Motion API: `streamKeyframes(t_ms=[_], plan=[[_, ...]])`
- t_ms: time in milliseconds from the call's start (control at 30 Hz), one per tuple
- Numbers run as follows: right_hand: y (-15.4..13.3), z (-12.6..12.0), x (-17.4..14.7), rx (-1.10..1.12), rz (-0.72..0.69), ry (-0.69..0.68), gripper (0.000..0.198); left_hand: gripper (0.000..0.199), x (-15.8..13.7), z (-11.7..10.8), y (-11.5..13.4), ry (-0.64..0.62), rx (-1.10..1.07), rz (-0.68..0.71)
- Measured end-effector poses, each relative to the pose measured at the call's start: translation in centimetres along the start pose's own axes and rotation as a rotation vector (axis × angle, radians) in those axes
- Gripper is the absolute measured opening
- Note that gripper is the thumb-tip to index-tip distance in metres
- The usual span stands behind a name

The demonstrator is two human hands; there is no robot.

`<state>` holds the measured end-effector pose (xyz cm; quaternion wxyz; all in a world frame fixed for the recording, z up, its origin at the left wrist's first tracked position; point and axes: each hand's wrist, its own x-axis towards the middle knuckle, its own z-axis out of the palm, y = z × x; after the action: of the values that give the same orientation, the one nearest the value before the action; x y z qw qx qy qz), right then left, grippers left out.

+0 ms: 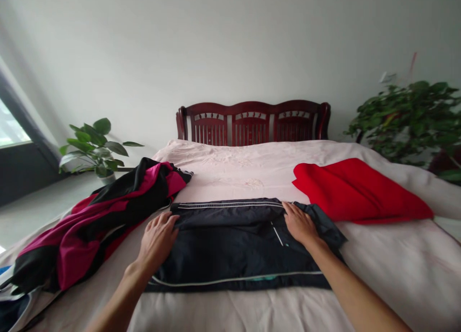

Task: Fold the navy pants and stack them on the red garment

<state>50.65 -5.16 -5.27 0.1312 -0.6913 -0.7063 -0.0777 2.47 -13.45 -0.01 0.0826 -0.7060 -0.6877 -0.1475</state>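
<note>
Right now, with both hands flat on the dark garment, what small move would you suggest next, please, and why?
Probably fold it in half sideways: the dark navy jacket lies flattened, white piping showing, left hand and right hand pressing its ends on the bed.

Bed [396, 274] under a pale pink cover, dark garment [230, 245] lay flat at its middle, red cloth [356, 190] right, pink-and-black jacket [104, 216] heaped left
</note>
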Motion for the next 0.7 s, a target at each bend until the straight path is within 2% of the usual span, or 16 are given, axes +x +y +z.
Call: streamKeyframes(t_ms=[67, 167, 333, 500, 600, 633, 700], plan=[[0.0, 0.0, 0.0, 0.0, 0.001, -0.004, 0.054, 0.043, 1.3, 0.9, 1.0, -0.02, -0.07, 0.05], [-0.1, 0.0, 0.0, 0.005, 0.0, -0.019, 0.055, 0.053, 2.8, 2.9, 2.4, -0.065, -0.081, 0.04], [-0.1, -0.4, -0.1, 0.017, -0.016, -0.037, 0.055, 0.054, 2.6, 5.6, 3.4, -0.07, -0.034, -0.012], [-0.3, -1.1, 0.4, 0.049, 0.038, -0.063, 0.057, 0.054, 2.2, 6.1, 3.2, -0.053, 0.039, 0.0], [-1.8, -2.3, 0.9, 0.027, 0.122, -0.003, 0.062, 0.054, 2.2, 6.1, 3.2, -0.048, 0.054, 0.008], [-2.7, -2.8, 1.0, 0.034, 0.11, 0.039, 0.063, 0.054, 2.3, 6.1, 3.3, -0.045, 0.056, 0.006], [-5.0, -4.0, 0.9, 0.111, -0.035, 0.099, 0.065, 0.053, 2.3, 6.0, 3.3, -0.039, 0.053, -0.004]])
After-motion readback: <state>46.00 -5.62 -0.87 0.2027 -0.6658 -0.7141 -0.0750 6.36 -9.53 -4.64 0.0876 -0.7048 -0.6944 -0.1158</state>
